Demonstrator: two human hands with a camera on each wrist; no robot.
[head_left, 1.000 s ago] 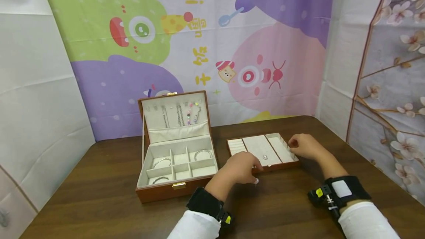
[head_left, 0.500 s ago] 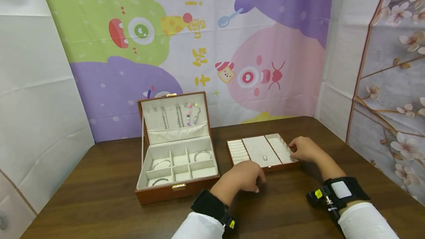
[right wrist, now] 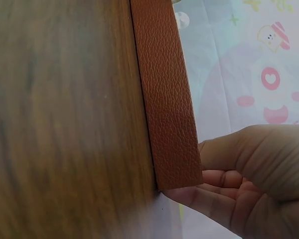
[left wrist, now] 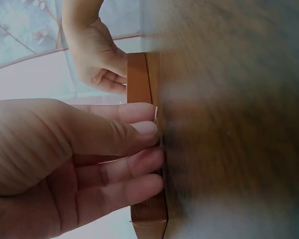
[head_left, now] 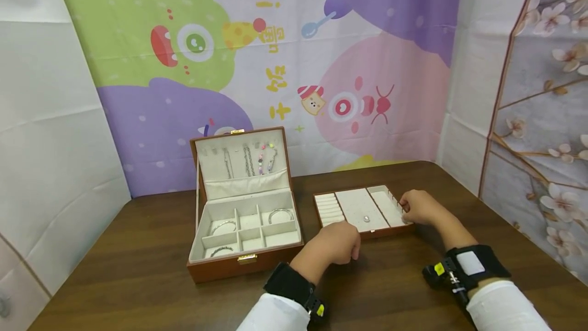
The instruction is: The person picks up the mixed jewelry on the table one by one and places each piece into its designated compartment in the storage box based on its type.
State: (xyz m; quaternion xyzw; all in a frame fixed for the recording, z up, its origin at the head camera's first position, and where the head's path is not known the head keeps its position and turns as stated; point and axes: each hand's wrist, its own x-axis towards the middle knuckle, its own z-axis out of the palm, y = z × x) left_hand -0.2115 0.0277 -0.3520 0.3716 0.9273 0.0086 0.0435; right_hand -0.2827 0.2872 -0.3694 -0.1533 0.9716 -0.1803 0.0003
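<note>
My left hand [head_left: 337, 241] is low on the table before the front left part of a shallow brown jewelry tray [head_left: 357, 204]. In the left wrist view, its thumb and index finger pinch a small thin shiny metal piece [left wrist: 156, 114] close to the tabletop; most of it is hidden by the fingertips. My right hand [head_left: 419, 207] grips the tray's right end. From the right wrist view, its thumb lies on the inner side and a finger curls at the leather corner. A round pearl-like stud [head_left: 366, 218] lies on the tray's middle panel.
Left of the tray stands an open brown jewelry box [head_left: 248, 264]. Bangles [head_left: 281, 211] lie in several of its compartments, and necklaces [head_left: 248, 160] hang inside the raised lid. A printed curtain [head_left: 275, 65] rises behind the wooden table [head_left: 138, 259].
My left hand has drawn slightly back from the tray's front edge, and its fingers have curled together near the tabletop. My right hand has closed on the tray's right end, with little other movement.
</note>
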